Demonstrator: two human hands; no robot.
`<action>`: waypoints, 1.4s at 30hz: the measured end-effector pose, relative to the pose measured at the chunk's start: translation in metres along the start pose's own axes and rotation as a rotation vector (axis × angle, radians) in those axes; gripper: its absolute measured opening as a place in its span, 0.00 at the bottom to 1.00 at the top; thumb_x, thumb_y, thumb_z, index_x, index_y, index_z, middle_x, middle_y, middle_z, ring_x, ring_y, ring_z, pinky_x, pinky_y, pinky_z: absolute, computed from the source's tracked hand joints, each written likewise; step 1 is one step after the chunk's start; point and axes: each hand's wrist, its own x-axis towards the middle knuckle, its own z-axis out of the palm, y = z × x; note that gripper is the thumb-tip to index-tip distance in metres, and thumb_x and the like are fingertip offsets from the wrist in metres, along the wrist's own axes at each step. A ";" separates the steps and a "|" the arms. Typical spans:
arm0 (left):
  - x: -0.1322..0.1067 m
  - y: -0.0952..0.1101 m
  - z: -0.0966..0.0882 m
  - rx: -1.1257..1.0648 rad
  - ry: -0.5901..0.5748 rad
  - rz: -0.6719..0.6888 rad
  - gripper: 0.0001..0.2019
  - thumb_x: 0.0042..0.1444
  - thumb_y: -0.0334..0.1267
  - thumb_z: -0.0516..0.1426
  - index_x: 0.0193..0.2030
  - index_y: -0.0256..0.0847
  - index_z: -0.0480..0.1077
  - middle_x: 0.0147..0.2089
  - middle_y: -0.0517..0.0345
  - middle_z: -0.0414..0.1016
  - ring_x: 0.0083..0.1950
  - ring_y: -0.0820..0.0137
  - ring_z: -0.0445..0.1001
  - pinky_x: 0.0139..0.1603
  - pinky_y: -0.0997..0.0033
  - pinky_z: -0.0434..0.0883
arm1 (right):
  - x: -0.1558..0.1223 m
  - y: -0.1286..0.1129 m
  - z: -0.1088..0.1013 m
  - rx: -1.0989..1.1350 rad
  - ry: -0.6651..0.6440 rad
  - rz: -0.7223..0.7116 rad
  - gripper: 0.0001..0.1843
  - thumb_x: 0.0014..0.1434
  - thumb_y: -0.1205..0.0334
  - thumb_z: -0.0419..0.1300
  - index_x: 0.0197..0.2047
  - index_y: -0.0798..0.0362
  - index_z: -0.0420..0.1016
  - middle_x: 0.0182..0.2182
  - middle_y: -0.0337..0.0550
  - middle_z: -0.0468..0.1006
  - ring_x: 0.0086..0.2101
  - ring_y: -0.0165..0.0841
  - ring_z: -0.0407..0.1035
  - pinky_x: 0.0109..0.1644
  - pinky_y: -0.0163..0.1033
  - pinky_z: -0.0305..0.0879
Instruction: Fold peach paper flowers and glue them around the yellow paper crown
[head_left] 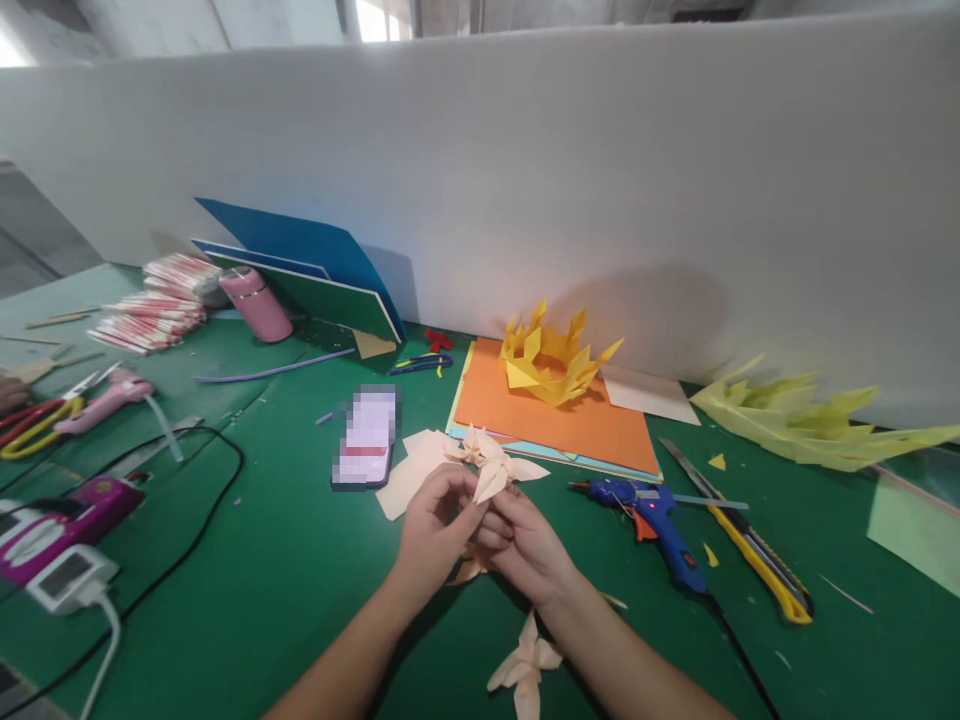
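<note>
My left hand (pixel 437 520) and my right hand (pixel 531 548) meet at the middle of the table. Their fingertips are closed round a pale peach paper flower (pixel 491 480) with pointed petals. A second peach flower shape (pixel 471 447) shows just behind it; I cannot tell whether it is joined to the held one. Partly hidden beneath my hands is another folded peach piece (pixel 472 567). Nearer to me, by my right forearm, lies a peach paper flower (pixel 527 660). Sheets of peach paper (pixel 405 485) rest beyond my left hand.
Right of my hands lie a blue glue gun (pixel 660 520) and a yellow utility knife (pixel 765 555). A yellow paper crown (pixel 551 365) stands on orange paper (pixel 540 435). A phone (pixel 366 435), a pink bottle (pixel 256 303) and a purple power strip (pixel 67 525) are on the left.
</note>
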 end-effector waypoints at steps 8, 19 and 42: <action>-0.003 -0.001 0.003 -0.079 0.022 -0.022 0.06 0.41 0.33 0.63 0.25 0.38 0.69 0.27 0.61 0.66 0.28 0.74 0.64 0.31 0.75 0.64 | -0.002 0.003 0.001 -0.015 0.035 -0.046 0.18 0.38 0.61 0.74 0.23 0.56 0.67 0.13 0.23 0.54 0.14 0.14 0.34 0.15 0.21 0.37; -0.006 0.001 0.007 -0.168 0.074 -0.131 0.10 0.42 0.40 0.64 0.25 0.39 0.68 0.28 0.61 0.69 0.32 0.72 0.69 0.36 0.72 0.68 | -0.004 0.006 0.011 -0.059 0.200 -0.096 0.22 0.31 0.60 0.76 0.21 0.56 0.66 0.12 0.22 0.50 0.15 0.15 0.35 0.15 0.23 0.36; -0.006 -0.002 0.006 -0.136 0.066 -0.159 0.11 0.40 0.41 0.65 0.24 0.38 0.68 0.26 0.62 0.69 0.27 0.74 0.68 0.27 0.76 0.68 | -0.008 0.007 0.015 -0.119 0.176 -0.159 0.22 0.34 0.55 0.74 0.25 0.55 0.66 0.13 0.22 0.52 0.15 0.16 0.36 0.16 0.24 0.35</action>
